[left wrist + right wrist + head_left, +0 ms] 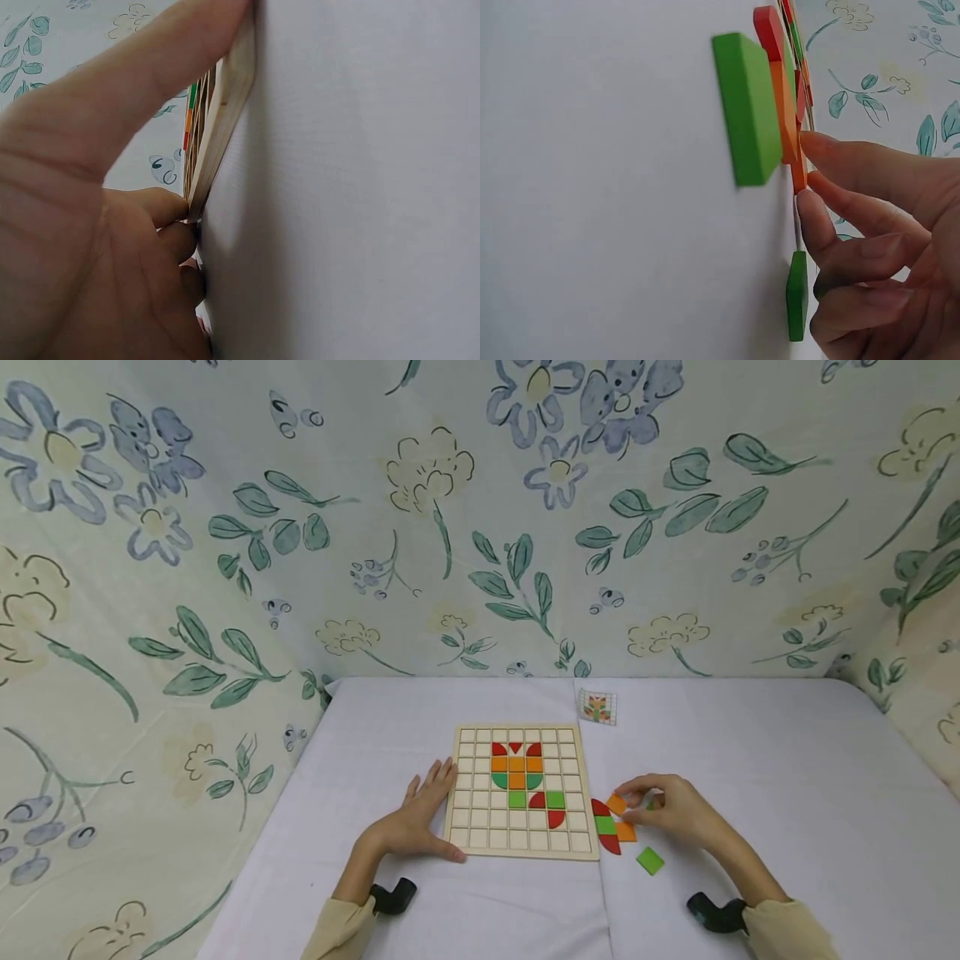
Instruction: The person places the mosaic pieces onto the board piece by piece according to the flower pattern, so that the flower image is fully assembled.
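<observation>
Pale wooden square grid board (480, 819). Head view: left hand (411, 821) spread wide at its left edge; right hand (678, 808) right of it, pinching orange square tile (617, 803). Left wrist view: thumb and finger against board's edge. Right wrist view: orange tile at fingertips, green square tile (750, 112) near.

- Here's the counter (735, 727), draped in white cloth (787, 793)!
- Centre stage, the wooden grid board (477, 820) lies flat.
- Just off its far right corner sits a small picture card (597, 707).
- Down the board's right side: two red pieces (611, 846), a green piece (606, 825), an orange piece (626, 832).
- Nearer the front, a green square (650, 861) lies apart!
</observation>
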The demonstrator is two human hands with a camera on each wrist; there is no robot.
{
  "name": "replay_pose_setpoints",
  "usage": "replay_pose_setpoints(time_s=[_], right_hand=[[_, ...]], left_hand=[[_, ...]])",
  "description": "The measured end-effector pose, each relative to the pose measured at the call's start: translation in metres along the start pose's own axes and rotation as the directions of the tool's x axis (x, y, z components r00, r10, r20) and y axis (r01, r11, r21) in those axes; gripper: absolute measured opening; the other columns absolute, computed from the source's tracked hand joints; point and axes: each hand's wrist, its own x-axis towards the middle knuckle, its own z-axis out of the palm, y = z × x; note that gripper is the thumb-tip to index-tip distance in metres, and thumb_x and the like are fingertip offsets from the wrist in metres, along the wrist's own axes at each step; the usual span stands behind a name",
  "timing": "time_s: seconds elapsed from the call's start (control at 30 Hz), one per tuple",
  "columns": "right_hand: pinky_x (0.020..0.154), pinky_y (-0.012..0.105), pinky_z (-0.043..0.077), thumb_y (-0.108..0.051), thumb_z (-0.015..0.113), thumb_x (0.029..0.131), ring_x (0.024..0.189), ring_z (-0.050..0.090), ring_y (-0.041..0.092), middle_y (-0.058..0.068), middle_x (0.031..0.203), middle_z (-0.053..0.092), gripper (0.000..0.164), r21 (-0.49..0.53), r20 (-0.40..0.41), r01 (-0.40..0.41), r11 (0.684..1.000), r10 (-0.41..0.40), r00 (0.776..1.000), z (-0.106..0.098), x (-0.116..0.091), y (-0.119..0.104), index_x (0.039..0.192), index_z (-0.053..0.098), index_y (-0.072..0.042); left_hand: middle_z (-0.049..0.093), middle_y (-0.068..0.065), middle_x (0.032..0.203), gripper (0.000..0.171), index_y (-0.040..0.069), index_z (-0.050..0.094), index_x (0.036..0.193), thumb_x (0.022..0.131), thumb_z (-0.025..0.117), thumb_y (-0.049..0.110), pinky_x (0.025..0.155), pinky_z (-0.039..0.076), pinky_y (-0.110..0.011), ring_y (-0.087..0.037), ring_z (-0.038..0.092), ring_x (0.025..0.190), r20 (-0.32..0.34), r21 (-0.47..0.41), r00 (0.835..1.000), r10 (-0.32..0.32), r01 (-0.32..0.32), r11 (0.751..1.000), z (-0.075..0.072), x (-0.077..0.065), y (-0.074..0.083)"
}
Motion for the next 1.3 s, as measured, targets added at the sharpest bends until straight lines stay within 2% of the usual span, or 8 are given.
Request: replay_pose_setpoints(time_s=[0.13, 0.43, 0.8, 1.1, 1.3], right_hand=[[0.064, 0.02, 0.042, -0.018, 0.087, 0.082, 0.084, 0.053, 0.016, 0.001, 0.09, 0.067, 0.035, -0.036, -0.022, -0.022, 0.999, 0.021, 1.0, 0.005, 0.002, -0.002, 0.114, 0.077, -0.007], [0.065, 0.022, 0.039, -0.017, 0.087, 0.082, 0.086, 0.053, 0.018, 0.0, 0.086, 0.066, 0.031, -0.063, -0.06, -0.053, 0.997, 0.049, 0.997, 0.009, 0.006, -0.006, 0.11, 0.078, -0.008], [0.07, 0.023, 0.042, -0.015, 0.087, 0.081, 0.091, 0.055, 0.02, 0.001, 0.092, 0.067, 0.031, -0.071, -0.09, -0.072, 0.995, 0.065, 0.994, 0.013, 0.009, -0.007, 0.11, 0.077, -0.007], [0.064, 0.023, 0.038, -0.013, 0.085, 0.084, 0.083, 0.05, 0.02, 0.006, 0.1, 0.067, 0.028, -0.051, -0.065, -0.075, 0.996, 0.072, 0.995, 0.012, 0.009, -0.009, 0.109, 0.074, -0.006], [0.066, 0.023, 0.04, -0.019, 0.082, 0.089, 0.09, 0.052, 0.02, 0.006, 0.107, 0.07, 0.03, -0.057, -0.029, -0.071, 0.996, 0.07, 0.997, 0.008, 0.008, -0.012, 0.114, 0.071, -0.006]], left_hand=[[-0.006, -0.015, 0.175, 0.138, 0.002, 0.002, 0.165, 0.073, 0.093, 0.046, 0.128, -0.009, -0.065, -0.037, -0.012, 0.162, -0.002, 0.011, 1.0, 0.005, -0.005, 1.0, 0.0, 0.0, -0.001], [-0.006, -0.015, 0.175, 0.138, 0.001, 0.001, 0.165, 0.073, 0.093, 0.047, 0.128, -0.008, -0.065, -0.037, -0.013, 0.162, -0.001, 0.006, 1.0, 0.005, -0.005, 1.0, 0.001, 0.001, -0.002], [-0.006, -0.014, 0.175, 0.138, 0.003, 0.001, 0.166, 0.072, 0.093, 0.047, 0.128, -0.009, -0.065, -0.036, -0.013, 0.162, -0.001, 0.006, 1.0, 0.001, -0.001, 1.0, 0.0, 0.0, 0.0], [-0.005, -0.015, 0.175, 0.137, 0.001, 0.002, 0.165, 0.073, 0.093, 0.046, 0.128, -0.008, -0.066, -0.037, -0.012, 0.162, -0.003, 0.01, 1.0, 0.005, -0.005, 1.0, 0.0, 0.0, 0.0], [-0.005, -0.016, 0.175, 0.138, 0.001, 0.002, 0.165, 0.072, 0.092, 0.047, 0.128, -0.008, -0.066, -0.038, -0.012, 0.162, -0.004, 0.009, 1.0, 0.01, -0.01, 1.0, 0.0, 0.0, 0.0]])
